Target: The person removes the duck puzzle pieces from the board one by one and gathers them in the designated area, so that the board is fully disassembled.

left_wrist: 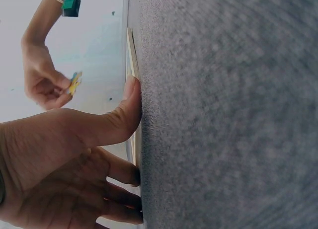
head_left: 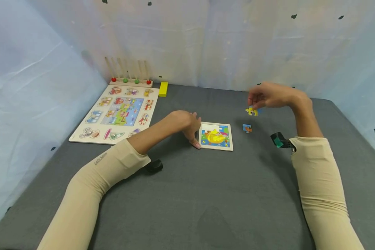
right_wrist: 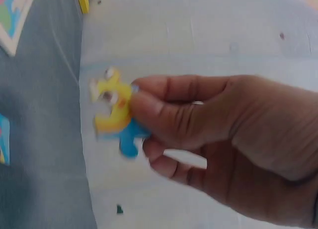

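a dark grey table (head_left: 187, 194) carries everything, with pale sheeting (head_left: 187, 41) behind it. at the far left lies a white picture board (head_left: 127, 129) with small pictures round a printed scene. a peg rack (head_left: 131, 82) with 2 red and 2 green beads stands just behind it.

the right hand (head_left: 270, 95) is raised above the table, fingers narrow, holding a yellow and blue puzzle piece (head_left: 251, 111) between thumb and forefinger; the piece juts out past the fingertips, clear of the table. the left hand (head_left: 190, 126) is down at the left edge of the puzzle tray (head_left: 217, 148), thumb set wide of the other fingers, the thumb touching that edge near its front corner.

the tray lies flat, its yellow figure filled in except for a pale gap at the upper left. a yellow block (head_left: 163, 89) sits beside the board's far right corner. smallest, 1 loose piece (head_left: 247, 128) lies right of the tray, below the right hand and apart from its fingers.
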